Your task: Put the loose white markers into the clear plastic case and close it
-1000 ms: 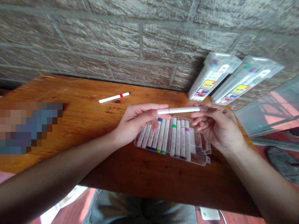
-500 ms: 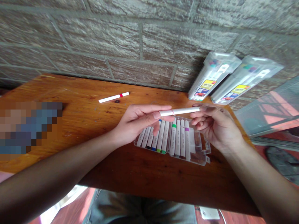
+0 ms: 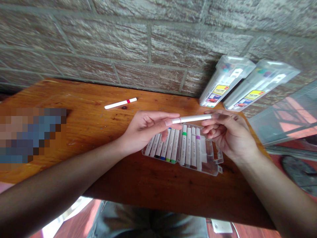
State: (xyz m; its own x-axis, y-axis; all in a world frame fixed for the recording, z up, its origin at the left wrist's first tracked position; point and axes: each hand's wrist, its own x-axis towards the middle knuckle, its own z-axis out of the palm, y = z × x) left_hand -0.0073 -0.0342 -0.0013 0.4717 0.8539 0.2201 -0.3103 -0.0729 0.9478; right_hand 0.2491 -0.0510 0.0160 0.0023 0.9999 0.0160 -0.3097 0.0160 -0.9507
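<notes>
A white marker (image 3: 194, 118) lies level between my hands, above an open clear plastic case (image 3: 213, 158) that holds several white markers with coloured bands. My left hand (image 3: 146, 129) pinches the marker's left end between thumb and forefinger. My right hand (image 3: 230, 135) grips its right end with the fingertips, the other fingers curled. A second white marker with a red band (image 3: 120, 103) lies loose on the wooden table (image 3: 81, 112), behind my left hand.
Two closed clear marker cases with yellow labels (image 3: 224, 81) (image 3: 257, 86) lean against the stone wall (image 3: 148, 43) at the back right. A blurred patch covers the table's left side. The table's right edge drops off beside my right hand.
The marker has slid a little to the right through my left fingers, so less of its left end shows. Both hands stay over the open case.
</notes>
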